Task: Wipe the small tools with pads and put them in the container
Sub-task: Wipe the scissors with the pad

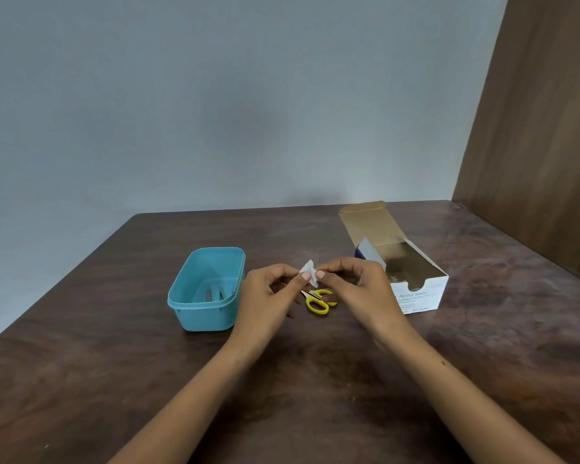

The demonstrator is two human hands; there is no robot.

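A small white pad packet (pixel 308 272) is held above the table between both hands. My left hand (pixel 268 296) pinches its left edge and my right hand (pixel 355 286) pinches its right edge, thumbs on top. Below them, small scissors with yellow handles (pixel 318 301) lie flat on the table, blades partly hidden by my left hand. A light blue plastic container (pixel 185 301) stands open to the left, with a small tool inside (pixel 215 293) on its bottom.
An open white cardboard box of alcohol swabs (pixel 419 296) sits to the right, lid flap folded back. The dark wooden table (pixel 114 380) runs to a grey wall behind, and a brown wooden panel (pixel 533 128) stands at the right edge.
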